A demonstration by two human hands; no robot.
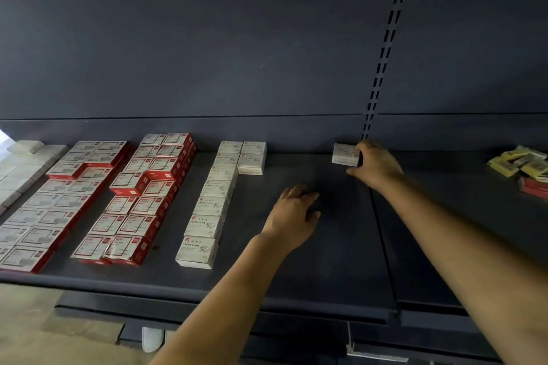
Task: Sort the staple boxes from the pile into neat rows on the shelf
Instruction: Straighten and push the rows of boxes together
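Staple box (pixel 345 154) — gripped by right hand (pixel 374 163) — on dark shelf (pixel 326 261).

We see rows of boxes (pixel 204 207) on the shelf (pixel 326 261) left half; one box (pixel 345 154) at back centre-right, right hand (pixel 375 164) touching it, left hand (pixel 295 210) in front-left. Loose pile (pixel 522 166) far right, possibly staple boxes.

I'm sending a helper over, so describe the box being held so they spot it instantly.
On the dark shelf, look by the slotted upright at the back. The right hand grips a lone white box there, apart from the rows of white and red boxes further left.
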